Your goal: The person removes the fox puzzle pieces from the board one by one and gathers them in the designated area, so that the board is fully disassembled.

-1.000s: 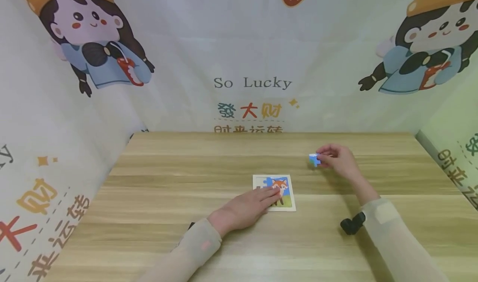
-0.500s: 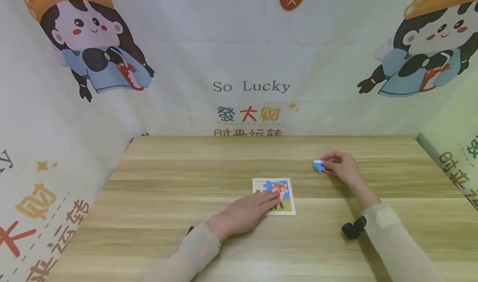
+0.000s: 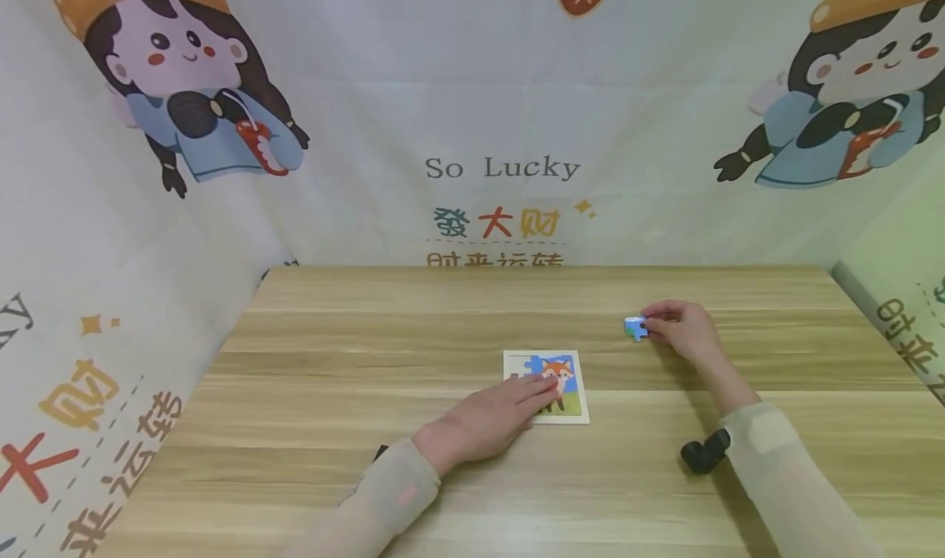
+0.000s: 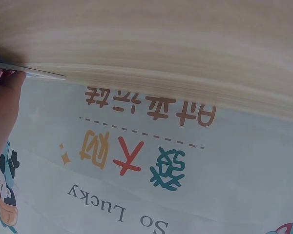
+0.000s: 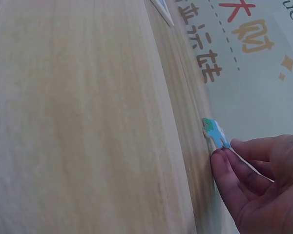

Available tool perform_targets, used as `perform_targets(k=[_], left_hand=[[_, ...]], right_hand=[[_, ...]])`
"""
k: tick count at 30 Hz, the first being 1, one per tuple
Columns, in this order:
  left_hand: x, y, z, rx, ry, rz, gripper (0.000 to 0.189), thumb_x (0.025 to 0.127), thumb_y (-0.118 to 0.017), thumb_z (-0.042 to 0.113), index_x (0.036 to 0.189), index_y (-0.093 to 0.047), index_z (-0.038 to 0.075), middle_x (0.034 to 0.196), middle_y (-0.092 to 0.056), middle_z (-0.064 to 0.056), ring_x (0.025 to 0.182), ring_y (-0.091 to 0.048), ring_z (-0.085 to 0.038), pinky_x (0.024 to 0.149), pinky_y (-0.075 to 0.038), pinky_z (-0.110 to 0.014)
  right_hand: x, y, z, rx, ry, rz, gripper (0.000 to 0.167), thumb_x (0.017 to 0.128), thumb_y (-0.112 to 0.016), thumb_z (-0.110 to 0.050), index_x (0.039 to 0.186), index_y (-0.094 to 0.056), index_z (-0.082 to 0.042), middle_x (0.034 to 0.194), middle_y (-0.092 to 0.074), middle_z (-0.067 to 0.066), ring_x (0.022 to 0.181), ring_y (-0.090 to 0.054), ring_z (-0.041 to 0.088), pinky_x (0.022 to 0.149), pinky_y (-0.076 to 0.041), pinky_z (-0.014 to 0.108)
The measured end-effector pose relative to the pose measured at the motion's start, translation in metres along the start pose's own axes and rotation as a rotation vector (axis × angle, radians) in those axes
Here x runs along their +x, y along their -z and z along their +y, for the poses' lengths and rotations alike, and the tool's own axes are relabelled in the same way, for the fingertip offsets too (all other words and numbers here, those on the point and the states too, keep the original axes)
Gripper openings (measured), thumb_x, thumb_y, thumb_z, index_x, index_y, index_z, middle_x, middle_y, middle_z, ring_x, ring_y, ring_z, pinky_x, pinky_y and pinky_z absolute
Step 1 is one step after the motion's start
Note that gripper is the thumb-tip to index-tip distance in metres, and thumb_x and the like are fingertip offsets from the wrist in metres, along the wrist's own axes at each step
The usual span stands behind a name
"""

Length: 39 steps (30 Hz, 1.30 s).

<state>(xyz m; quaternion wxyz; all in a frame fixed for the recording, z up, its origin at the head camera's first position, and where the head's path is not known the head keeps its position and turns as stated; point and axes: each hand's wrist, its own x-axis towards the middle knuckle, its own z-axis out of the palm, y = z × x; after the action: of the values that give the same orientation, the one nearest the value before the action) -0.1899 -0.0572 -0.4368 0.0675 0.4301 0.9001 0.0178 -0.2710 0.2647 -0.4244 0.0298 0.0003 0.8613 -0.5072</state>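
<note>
A fox jigsaw puzzle in a white square frame lies on the wooden table, part of its left side showing bare board. My left hand rests on it with straight fingers, covering its lower left. In the left wrist view, that hand and the puzzle's thin edge show at the far left. Off to the right and farther back, my right hand pinches a blue puzzle piece with white and green on it. The right wrist view shows the piece between thumb and fingertips, apparently just above the table.
The wooden table reaches back to a printed cloth, which also hangs at both sides. A black wrist camera sits by the right sleeve. Part of the puzzle frame appears at the top of the right wrist view.
My right hand has shifted slightly right and nearer with the piece, which has turned a little. The left hand stays on the puzzle.
</note>
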Motion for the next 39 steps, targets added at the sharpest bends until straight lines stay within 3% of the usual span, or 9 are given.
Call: perform_targets(k=[9,22,29,39], left_hand=[[0.001,0.003,0.001,-0.005,0.009,-0.009,0.051,0.109,-0.036,0.027,0.159,-0.027,0.018,0.167,-0.023,0.004,0.155,-0.021,-0.012,0.127,-0.019,-0.03],[0.0,0.002,0.002,-0.006,0.016,-0.017,0.051,0.109,-0.035,0.027,0.159,-0.027,0.018,0.167,-0.024,0.005,0.155,-0.02,-0.011,0.126,-0.019,-0.028],[-0.001,0.002,0.002,-0.008,0.012,-0.015,0.05,0.11,-0.033,0.027,0.159,-0.027,0.019,0.166,-0.024,0.006,0.155,-0.02,-0.012,0.127,-0.02,-0.029],[-0.001,0.003,0.004,0.033,0.011,-0.028,0.051,0.109,-0.028,0.01,0.159,-0.024,0.019,0.167,-0.022,0.006,0.155,-0.019,-0.011,0.127,-0.02,-0.03]], right_hand=[[-0.002,0.003,-0.004,-0.015,-0.019,-0.001,0.03,0.097,-0.058,0.001,0.12,-0.056,0.02,0.118,-0.062,0.036,0.073,-0.06,-0.008,0.07,-0.056,0.011],[-0.005,0.005,-0.008,-0.043,-0.013,0.039,0.029,0.096,-0.059,-0.001,0.118,-0.059,0.018,0.106,-0.07,0.021,0.071,-0.06,-0.009,0.068,-0.056,0.011],[-0.009,0.003,-0.013,-0.055,0.001,0.043,0.029,0.097,-0.061,-0.004,0.118,-0.061,0.016,0.114,-0.066,0.03,0.071,-0.06,-0.01,0.068,-0.055,0.011],[-0.009,-0.006,-0.02,-0.102,0.043,0.037,0.03,0.098,-0.062,-0.012,0.118,-0.064,0.011,0.115,-0.067,0.031,0.071,-0.061,-0.008,0.066,-0.053,0.011]])
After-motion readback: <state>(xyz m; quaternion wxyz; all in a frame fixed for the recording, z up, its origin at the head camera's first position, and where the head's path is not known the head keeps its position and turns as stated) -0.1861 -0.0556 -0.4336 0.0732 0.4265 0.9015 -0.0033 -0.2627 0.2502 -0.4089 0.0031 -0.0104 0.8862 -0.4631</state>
